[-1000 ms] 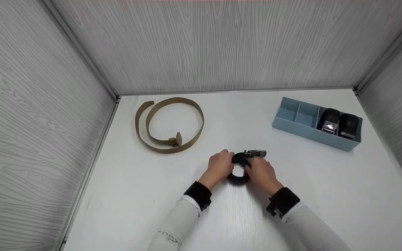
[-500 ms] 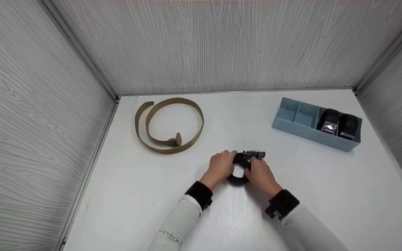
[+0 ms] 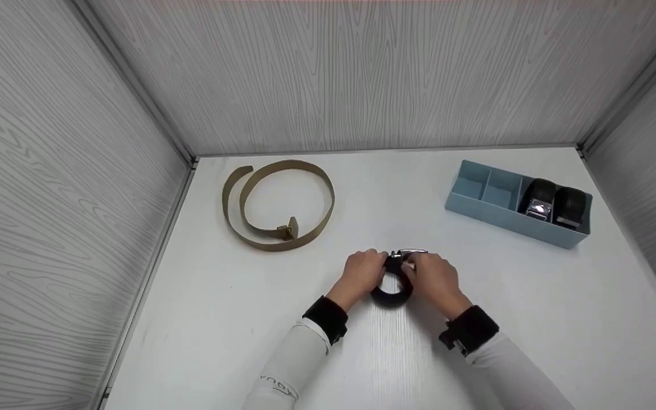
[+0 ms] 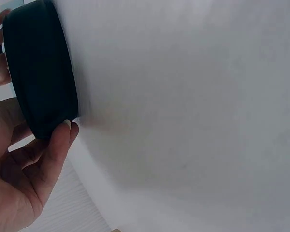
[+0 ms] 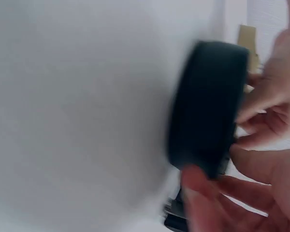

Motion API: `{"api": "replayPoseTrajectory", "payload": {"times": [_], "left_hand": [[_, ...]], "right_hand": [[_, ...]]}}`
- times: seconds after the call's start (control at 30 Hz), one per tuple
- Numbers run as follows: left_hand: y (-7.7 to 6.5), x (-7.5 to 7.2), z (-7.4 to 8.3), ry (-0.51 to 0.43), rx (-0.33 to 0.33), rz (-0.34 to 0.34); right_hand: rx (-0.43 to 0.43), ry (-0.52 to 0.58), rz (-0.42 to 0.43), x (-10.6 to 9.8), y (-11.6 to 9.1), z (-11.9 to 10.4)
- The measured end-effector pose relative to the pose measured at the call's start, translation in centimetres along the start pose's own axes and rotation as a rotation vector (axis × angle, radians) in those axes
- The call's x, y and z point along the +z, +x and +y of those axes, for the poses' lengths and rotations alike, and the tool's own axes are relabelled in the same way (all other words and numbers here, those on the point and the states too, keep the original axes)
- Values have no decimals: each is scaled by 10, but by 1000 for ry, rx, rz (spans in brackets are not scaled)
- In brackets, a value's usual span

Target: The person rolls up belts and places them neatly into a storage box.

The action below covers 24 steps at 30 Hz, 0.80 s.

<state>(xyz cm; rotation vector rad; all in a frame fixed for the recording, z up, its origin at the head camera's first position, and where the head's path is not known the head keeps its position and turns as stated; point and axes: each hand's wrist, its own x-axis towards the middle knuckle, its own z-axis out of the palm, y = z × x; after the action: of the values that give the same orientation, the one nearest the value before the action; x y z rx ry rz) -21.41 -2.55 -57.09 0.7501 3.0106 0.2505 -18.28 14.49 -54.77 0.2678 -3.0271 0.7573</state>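
wood-grained panels (image 3: 362, 74) rise along the back, left and right edges of the white tabletop (image 3: 191, 341). two pale sleeves reach in from the near side, the left sleeve (image 3: 288, 364) marked with small dark lettering, the right sleeve (image 3: 519, 370) plain where it shows. near the back left corner a tan belt (image 3: 291, 164) lies in a wide loose coil, and near the back right corner a light blue box (image 3: 510, 220) sits at a slant to the back edge. the left hand (image 3: 363, 272) pinches the left side of a black coiled belt (image 3: 392, 299) between thumb and fingers; the right hand (image 3: 436, 280) has its fingers curled on the opposite side, one of them blurred in the right wrist view. that ring of strap stands on its edge about midway between the left and right edges, well forward of the back one. two black rolls (image 3: 542, 189) stand side by side in the box's right end. smallest are the buckles: a silver buckle (image 3: 413, 251) on the held coil, just beside the right fingers, and a brass-coloured buckle (image 3: 288, 229) on the tan strap.
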Motion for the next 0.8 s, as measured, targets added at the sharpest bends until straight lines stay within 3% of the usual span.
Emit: {"api": "replayPoseTrajectory", "payload": {"times": [0.07,0.13,0.23,0.37,0.57,0.8], "left_hand": [[-2,1,1,9,23,27],[-4,2,1,29,47,65],[-6,4,1,81,98,136],[-8,3,2,171,179,223],[-9,-6,5,256,307,341],[-10,-13,8,280,385,442]], "right_hand": [[-54,11,57,-7,4,2],[-110,50,49,-13,9,6],[-183,118,-60,-17,18,16],[-214,180,-231,-24,29,23],[-190,269,-383,-38,38,24],[-117,379,-438,-38,39,28]]}}
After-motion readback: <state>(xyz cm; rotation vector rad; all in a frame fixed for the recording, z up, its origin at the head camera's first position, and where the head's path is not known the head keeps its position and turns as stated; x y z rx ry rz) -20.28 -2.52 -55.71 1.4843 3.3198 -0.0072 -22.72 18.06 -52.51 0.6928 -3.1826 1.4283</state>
